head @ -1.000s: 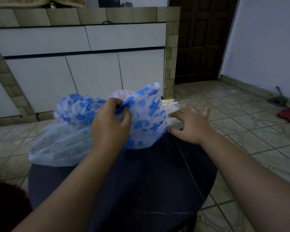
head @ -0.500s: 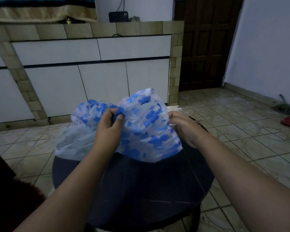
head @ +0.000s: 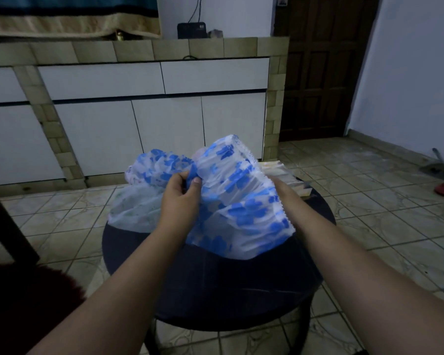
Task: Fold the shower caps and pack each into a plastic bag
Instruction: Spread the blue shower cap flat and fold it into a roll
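Both hands (head: 182,198) grip an unlabelled shower cap (head: 241,201).

Dim room, beige tiled floor (head: 369,201), white cabinets (head: 164,129) under tiled counter (head: 139,49), dark wooden door (head: 323,73), pale wall (head: 415,85)

Left hand (head: 182,198) pinching gathered edge of translucent white plastic shower cap with blue flower print (head: 244,208), raised above round dark table (head: 231,285). Right hand (head: 280,187) mostly hidden behind cap's ruffled rim, grip unclear. More crumpled caps (head: 144,201) heaped at table's far left. Stack of flat clear plastic bags (head: 290,179) at far right edge.
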